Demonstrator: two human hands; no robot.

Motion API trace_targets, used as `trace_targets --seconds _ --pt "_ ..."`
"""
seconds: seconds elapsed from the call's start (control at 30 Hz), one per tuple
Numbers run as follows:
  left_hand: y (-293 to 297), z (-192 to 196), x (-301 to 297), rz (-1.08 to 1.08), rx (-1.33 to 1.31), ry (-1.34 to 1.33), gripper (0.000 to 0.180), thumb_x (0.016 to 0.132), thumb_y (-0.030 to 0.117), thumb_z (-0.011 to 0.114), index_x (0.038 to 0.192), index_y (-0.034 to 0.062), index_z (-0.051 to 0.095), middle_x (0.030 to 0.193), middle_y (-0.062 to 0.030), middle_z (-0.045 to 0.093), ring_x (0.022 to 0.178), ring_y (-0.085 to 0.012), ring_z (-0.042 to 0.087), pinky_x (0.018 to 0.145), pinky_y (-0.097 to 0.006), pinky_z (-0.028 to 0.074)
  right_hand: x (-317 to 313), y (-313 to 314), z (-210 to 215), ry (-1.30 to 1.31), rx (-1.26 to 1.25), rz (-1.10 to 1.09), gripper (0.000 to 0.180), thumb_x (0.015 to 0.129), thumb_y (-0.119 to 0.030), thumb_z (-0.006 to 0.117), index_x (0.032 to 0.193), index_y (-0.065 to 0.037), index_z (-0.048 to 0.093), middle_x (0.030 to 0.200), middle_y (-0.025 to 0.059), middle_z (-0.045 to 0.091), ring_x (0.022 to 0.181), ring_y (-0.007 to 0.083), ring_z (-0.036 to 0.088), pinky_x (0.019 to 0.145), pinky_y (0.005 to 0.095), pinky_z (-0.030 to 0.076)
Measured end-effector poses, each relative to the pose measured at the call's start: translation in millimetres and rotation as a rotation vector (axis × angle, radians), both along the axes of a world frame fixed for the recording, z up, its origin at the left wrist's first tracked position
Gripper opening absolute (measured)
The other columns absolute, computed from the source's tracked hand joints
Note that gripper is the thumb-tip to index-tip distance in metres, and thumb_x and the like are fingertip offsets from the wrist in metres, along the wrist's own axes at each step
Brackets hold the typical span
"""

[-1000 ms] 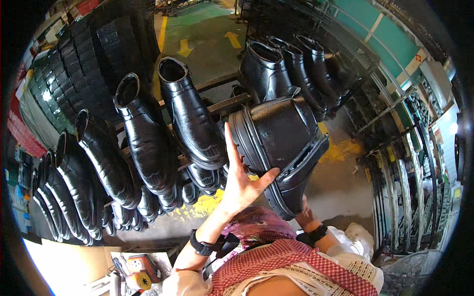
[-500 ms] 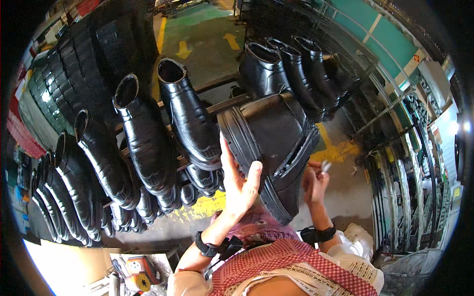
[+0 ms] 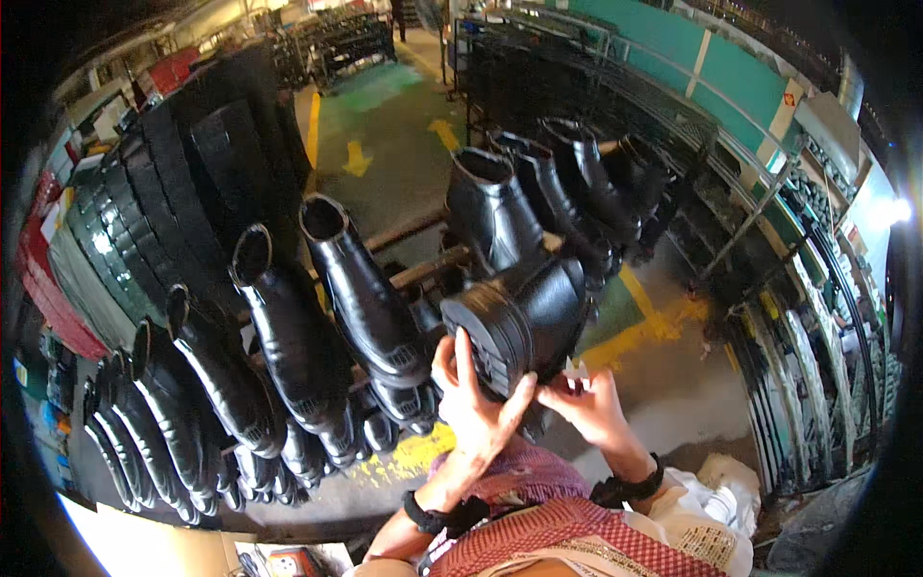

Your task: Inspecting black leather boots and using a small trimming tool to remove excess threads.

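A black leather ankle boot (image 3: 550, 313) is in front of me, turned so that its ridged sole faces left and toward me. My left hand (image 3: 473, 409) grips it by the sole, with fingers along the underside and the thumb at the sole's near edge. Close by the boot's near right side is my right hand (image 3: 591, 412), its fingers curled together. Something small and whitish shows at those fingertips, too small to name. Whether the right fingers touch the boot I cannot tell.
A rack bears a row of black boots (image 3: 293, 341) at left, with more boots (image 3: 495, 212) at its far right end. Under them hang lower boots (image 3: 380, 433). Metal racking (image 3: 817, 317) lines the right side. A stack of black material (image 3: 154, 202) stands far left.
The boot has turned, showing more of its sole, and sits lower in view. My right hand has come in closer beside it. The whole view has tilted up, revealing more of the far aisle.
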State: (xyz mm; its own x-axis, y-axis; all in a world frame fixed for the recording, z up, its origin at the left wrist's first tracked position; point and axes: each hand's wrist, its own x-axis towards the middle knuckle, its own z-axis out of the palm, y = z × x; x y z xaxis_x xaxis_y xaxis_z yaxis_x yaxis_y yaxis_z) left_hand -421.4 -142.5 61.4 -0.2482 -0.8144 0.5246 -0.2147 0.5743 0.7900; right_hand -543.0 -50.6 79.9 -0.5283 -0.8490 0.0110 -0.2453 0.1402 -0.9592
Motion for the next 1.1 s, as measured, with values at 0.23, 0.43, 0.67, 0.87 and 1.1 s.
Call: trace_targets --seconds 0.23,0.43,0.67,0.87,1.1 --pt "6 0 4 0.079 -0.114 -0.134 0.09 0.061 0.038 0.077 0.13 0.002 0.032 0.126 -0.0261 0.033 0.097 -0.0373 0.055 0.077 -0.04 0.05 16 0 -14 -0.198 -0.038 -0.106 0.016 0.075 -0.009 0.065 0.062 -0.002 0.058 0.057 -0.0017 0.054 0.05 0.0038 0.045 0.044 0.0223 0.033" --pt "-1 -2 3 0.068 -0.176 -0.188 0.089 0.061 0.039 0.077 0.129 0.0016 0.034 0.125 -0.0264 0.034 0.095 -0.0356 0.056 0.076 -0.038 0.05 6 -5 -23 -0.572 0.023 -0.11 0.016 0.072 -0.007 0.063 0.059 -0.002 0.056 0.056 0.0001 0.055 0.046 0.0056 0.044 0.041 0.0213 0.029" --pt "-4 -2 2 0.073 -0.071 -0.156 0.083 0.06 0.046 0.075 0.128 0.0122 0.042 0.122 -0.0227 0.039 0.088 -0.0337 0.058 0.066 -0.037 0.053 6 7 -10 0.466 -0.164 -0.016 0.008 0.072 -0.006 0.062 0.074 -0.002 0.056 0.061 0.0104 0.053 0.047 0.0164 0.05 0.047 0.029 0.04" --pt "-1 7 8 0.014 0.019 -0.275 0.089 0.064 0.04 0.074 0.135 0.0069 0.03 0.119 -0.0214 0.041 0.096 -0.0318 0.056 0.074 -0.036 0.051 -19 10 -8 0.664 -0.235 -0.013 0.01 0.073 -0.002 0.065 0.078 -0.002 0.056 0.06 0.007 0.052 0.052 0.0142 0.052 0.047 0.0256 0.041" --pt "-1 12 19 -0.055 0.128 -0.21 0.089 0.066 0.032 0.073 0.138 0.0111 0.025 0.117 -0.0184 0.043 0.097 -0.0279 0.056 0.073 -0.034 0.051 -46 2 9 0.413 -0.287 -0.314 0.008 0.079 -0.001 0.062 0.073 -0.002 0.055 0.056 -0.0067 0.045 0.051 0.0028 0.037 0.046 0.0195 0.031"
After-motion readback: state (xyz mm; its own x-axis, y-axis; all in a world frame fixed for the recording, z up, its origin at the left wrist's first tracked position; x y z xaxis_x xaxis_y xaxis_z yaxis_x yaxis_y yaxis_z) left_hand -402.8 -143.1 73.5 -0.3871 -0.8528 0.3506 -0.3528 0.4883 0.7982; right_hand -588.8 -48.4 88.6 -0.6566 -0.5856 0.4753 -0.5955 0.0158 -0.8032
